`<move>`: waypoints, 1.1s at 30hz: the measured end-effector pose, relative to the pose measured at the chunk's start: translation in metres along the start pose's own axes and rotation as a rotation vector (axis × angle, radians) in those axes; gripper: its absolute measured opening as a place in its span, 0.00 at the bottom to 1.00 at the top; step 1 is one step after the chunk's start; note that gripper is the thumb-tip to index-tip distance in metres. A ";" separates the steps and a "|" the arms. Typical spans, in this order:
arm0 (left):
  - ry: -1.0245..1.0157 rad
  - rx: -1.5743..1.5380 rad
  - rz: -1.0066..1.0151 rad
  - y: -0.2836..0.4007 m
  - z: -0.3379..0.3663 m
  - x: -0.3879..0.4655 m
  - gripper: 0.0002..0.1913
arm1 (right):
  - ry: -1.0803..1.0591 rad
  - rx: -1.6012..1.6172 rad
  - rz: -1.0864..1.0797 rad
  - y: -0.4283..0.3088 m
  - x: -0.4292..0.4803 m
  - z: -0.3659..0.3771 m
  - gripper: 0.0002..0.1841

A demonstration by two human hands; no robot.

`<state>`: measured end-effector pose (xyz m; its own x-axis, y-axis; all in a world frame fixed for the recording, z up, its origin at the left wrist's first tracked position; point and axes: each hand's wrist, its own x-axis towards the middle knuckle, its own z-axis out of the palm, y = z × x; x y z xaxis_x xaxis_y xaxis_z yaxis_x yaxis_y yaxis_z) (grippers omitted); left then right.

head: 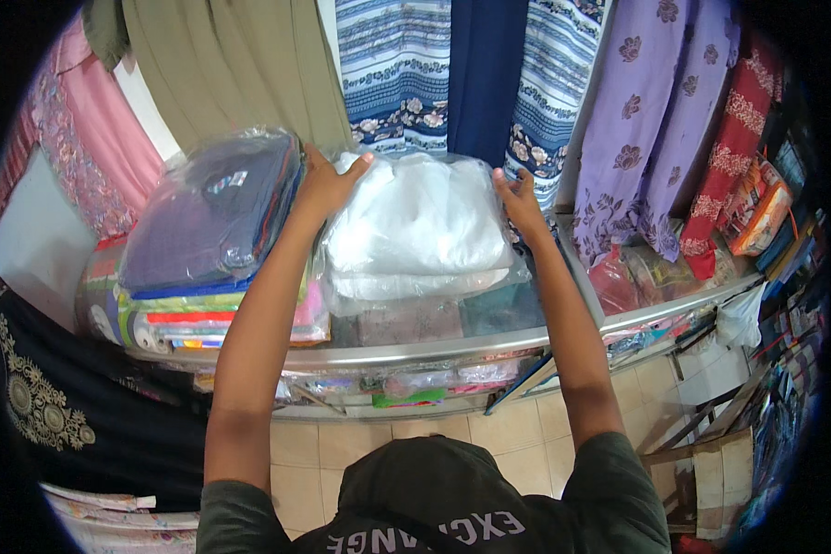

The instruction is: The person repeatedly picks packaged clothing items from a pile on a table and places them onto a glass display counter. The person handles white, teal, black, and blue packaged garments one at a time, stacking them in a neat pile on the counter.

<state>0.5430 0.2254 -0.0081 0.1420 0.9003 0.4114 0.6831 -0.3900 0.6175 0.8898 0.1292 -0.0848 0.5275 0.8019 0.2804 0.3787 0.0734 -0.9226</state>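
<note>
Between my two hands, folded white fabric in a clear plastic bag [419, 221] lies on the glass-topped counter. My left hand [332, 181] is at the bag's upper left edge, thumb and fingers spread; its fingertips are partly hidden, so a grip is not certain. At the upper right edge of the bag is my right hand [519, 197], thumb towards the plastic and fingers bent; whether it grips the film cannot be told. Left of the white bag, dark folded cloth in clear plastic [201, 215] tops a stack of colourful packaged fabrics [298, 315].
Patterned blue curtains [401, 76], an olive curtain [235, 62] and purple flowered cloth [630, 111] hang behind the counter [415, 354]. An orange package [762, 208] stands at the right. Black embroidered fabric [48, 395] is at the left, and cardboard [724, 478] at the lower right.
</note>
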 end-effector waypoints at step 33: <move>0.113 0.266 0.495 -0.009 0.020 -0.160 0.37 | 0.033 0.211 -0.131 0.024 -0.156 0.019 0.48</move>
<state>0.5282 0.0890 -0.0925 0.4237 0.5910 0.6864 0.7135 -0.6846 0.1490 0.8021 0.0174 -0.1553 0.5104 0.7579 0.4063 0.2797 0.3005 -0.9118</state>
